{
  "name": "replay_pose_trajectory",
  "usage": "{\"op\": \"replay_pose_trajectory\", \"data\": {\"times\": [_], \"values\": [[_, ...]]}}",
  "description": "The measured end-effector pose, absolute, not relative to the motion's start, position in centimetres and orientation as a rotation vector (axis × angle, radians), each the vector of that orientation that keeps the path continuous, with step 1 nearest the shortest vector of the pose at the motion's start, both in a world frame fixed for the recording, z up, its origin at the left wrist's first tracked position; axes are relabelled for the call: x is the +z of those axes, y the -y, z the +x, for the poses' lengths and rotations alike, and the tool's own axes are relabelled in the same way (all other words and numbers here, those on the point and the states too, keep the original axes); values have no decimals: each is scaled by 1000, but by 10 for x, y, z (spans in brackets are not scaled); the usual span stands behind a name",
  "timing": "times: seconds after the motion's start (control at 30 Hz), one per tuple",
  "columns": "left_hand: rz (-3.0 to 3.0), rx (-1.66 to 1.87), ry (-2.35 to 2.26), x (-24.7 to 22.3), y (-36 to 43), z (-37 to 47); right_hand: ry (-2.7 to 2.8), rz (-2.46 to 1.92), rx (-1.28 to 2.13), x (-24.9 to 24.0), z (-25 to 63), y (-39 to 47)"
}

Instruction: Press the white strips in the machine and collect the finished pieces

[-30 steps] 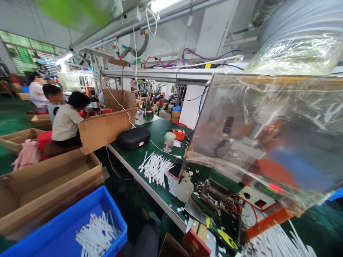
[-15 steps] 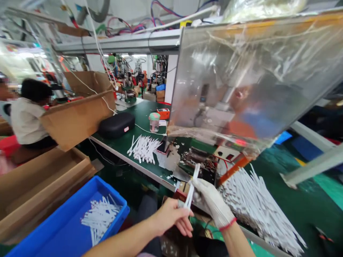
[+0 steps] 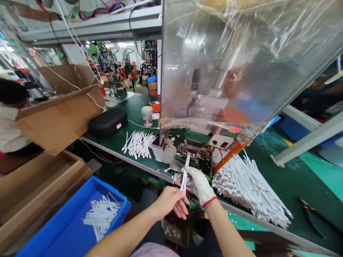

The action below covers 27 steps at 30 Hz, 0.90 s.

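Observation:
A few thin white strips are held between my two hands at the table's front edge. My bare left hand pinches their lower ends between thumb and forefinger, its other fingers loosely curled. Higher up, my right hand, in a white knit glove with a red cuff, is closed around the same strips. Their upper tips point at a small bench device with a dark roller and exposed wires; whether they touch it I cannot tell. A large pile of white strips lies right of my gloved hand.
A smaller strip pile lies left, near a black case and a lidded jar. A blue bin and cardboard boxes stand left. A plastic-wrapped clear shield overhangs the device. Pliers lie right. A person sits far left.
The camera view has shifted right and down, so the surroundings appear further left and higher. Both hands still hold the strips, with their tips by the device.

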State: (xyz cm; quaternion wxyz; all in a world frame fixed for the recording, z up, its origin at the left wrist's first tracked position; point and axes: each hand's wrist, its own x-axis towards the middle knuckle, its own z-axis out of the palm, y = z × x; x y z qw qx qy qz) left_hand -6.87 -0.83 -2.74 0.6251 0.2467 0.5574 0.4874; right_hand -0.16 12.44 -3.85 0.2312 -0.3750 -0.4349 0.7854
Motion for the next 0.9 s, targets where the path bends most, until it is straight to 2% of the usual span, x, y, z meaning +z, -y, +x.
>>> {"op": "replay_pose_trajectory", "data": {"times": [0.9], "values": [[495,1064,-1242,-21,2,-71,1130,-1175,2000,-30,-8,-128]]}}
